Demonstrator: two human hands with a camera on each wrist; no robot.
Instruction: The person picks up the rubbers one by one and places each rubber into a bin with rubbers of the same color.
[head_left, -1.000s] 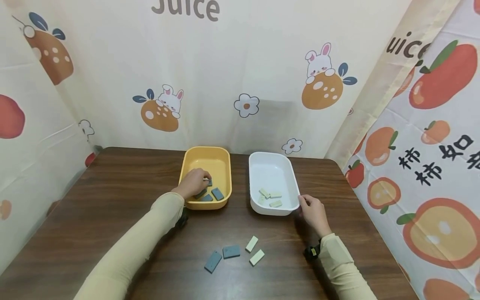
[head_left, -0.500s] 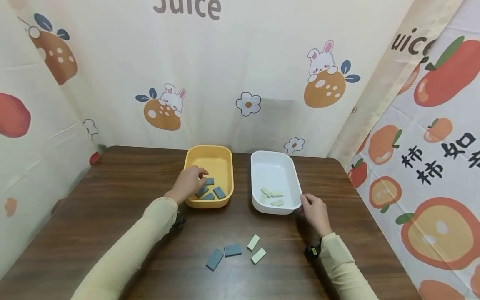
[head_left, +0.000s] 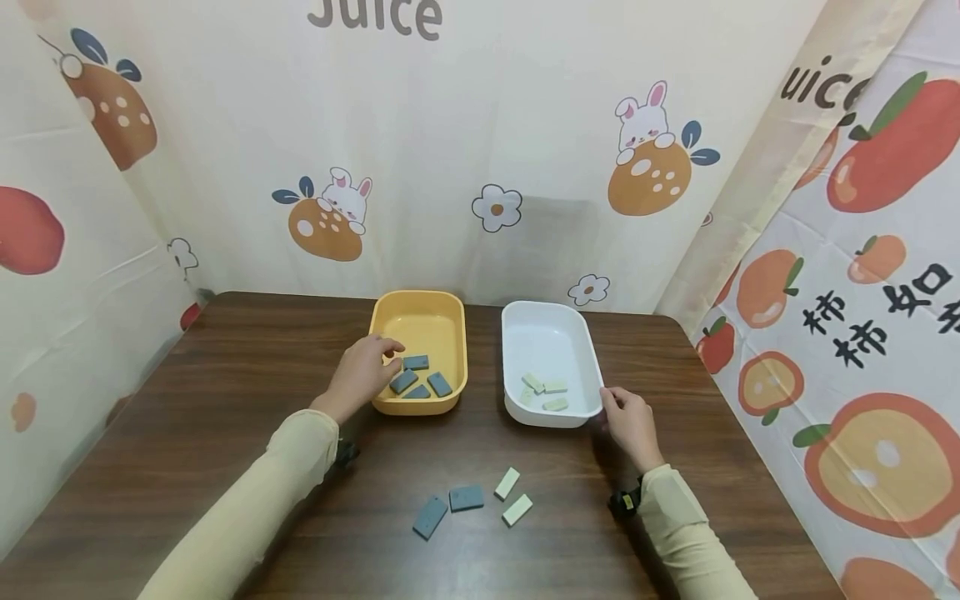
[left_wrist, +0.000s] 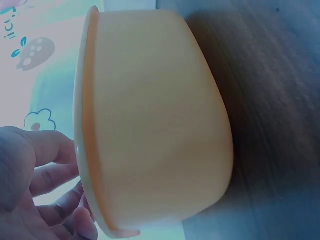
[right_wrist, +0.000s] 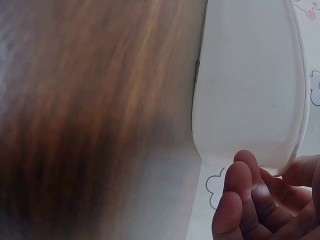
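Note:
My left hand (head_left: pixel 358 373) hovers at the left rim of a yellow plastic bin (head_left: pixel 438 329), fingers loosely bent and nothing visible between them. Several blue-grey rectangular blocks (head_left: pixel 416 362) lie on the bin's floor. In the left wrist view the fingers are close to the yellow rim (left_wrist: pixel 80 125); whether they touch it I cannot tell. My right hand (head_left: pixel 632 425) pinches the front right rim of a white bin (head_left: pixel 547 342), which holds several small pale green blocks (head_left: pixel 555 387). The right wrist view has thumb and finger at the white bin's edge (right_wrist: pixel 255 90).
Nearer on the dark wooden table (head_left: pixel 360 542) lie two blue-grey blocks, one angled (head_left: pixel 430 517) and one flatter-set block (head_left: pixel 466 498). Beside them are two pale green blocks (head_left: pixel 517 510). A printed curtain (head_left: pixel 420 125) stands behind the table, with others at both sides.
My left hand has drawn back leftward from inside the yellow bin toward its rim, uncovering more blue-grey blocks. My right hand keeps its grip on the white bin. The view shifted slightly.

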